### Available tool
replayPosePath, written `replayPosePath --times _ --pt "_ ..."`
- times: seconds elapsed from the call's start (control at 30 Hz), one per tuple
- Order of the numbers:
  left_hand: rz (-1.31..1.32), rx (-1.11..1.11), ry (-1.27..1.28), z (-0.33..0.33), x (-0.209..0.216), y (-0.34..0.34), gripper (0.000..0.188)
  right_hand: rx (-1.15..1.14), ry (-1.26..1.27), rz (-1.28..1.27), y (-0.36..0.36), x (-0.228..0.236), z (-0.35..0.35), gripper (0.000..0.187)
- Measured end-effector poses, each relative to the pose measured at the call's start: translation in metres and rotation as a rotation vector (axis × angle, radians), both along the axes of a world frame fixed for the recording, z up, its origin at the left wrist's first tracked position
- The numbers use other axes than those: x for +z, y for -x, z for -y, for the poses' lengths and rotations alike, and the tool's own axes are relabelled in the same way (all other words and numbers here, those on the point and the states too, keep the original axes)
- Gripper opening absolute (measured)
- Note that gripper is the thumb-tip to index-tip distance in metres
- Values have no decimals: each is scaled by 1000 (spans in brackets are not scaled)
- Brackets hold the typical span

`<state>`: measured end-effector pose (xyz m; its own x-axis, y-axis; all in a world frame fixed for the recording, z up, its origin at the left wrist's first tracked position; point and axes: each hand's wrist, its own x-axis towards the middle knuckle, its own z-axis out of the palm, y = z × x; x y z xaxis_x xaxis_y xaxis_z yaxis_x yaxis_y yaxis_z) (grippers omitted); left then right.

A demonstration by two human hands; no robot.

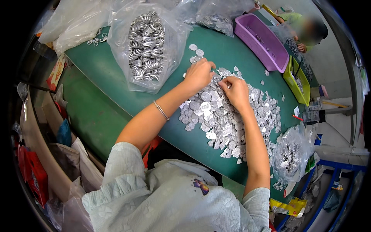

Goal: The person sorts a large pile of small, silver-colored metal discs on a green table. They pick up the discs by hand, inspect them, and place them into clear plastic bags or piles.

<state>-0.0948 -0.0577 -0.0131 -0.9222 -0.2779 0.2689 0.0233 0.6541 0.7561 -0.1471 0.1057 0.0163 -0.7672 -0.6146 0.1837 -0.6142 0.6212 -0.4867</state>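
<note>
A wide pile of silvery metal discs [216, 125], some round and some scallop-edged, is spread on the green table [170, 127]. My left hand [199, 75] is at the far left edge of the pile, its fingers bent and closed toward the pieces. Close beside it, my right hand [236, 92] is above the middle of the pile with thumb and fingers pinched together. Anything between the fingertips of either hand is too small or hidden to make out. A few loose round discs [196, 53] lie just beyond my left hand.
A clear plastic bag of silvery rings [147, 50] stands far left. Purple [262, 42] and lime-green [296, 81] trays are at the far right, with another person [301, 29] beyond. Bags of small metal pieces sit at the right [291, 154] and far edge [216, 19].
</note>
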Motion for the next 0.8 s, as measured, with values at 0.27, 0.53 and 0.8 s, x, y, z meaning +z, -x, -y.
replayPosePath --times 0.27,0.53,0.8 --pt "-58 -80 -200 -17 2 5 20 32 803 949 6 44 4 15" --pt "-278 -258 -340 -17 -27 11 25 467 423 -239 -46 83 133 10" --pt "-127 -156 -327 -19 -14 5 25 315 410 -202 -24 59 96 10"
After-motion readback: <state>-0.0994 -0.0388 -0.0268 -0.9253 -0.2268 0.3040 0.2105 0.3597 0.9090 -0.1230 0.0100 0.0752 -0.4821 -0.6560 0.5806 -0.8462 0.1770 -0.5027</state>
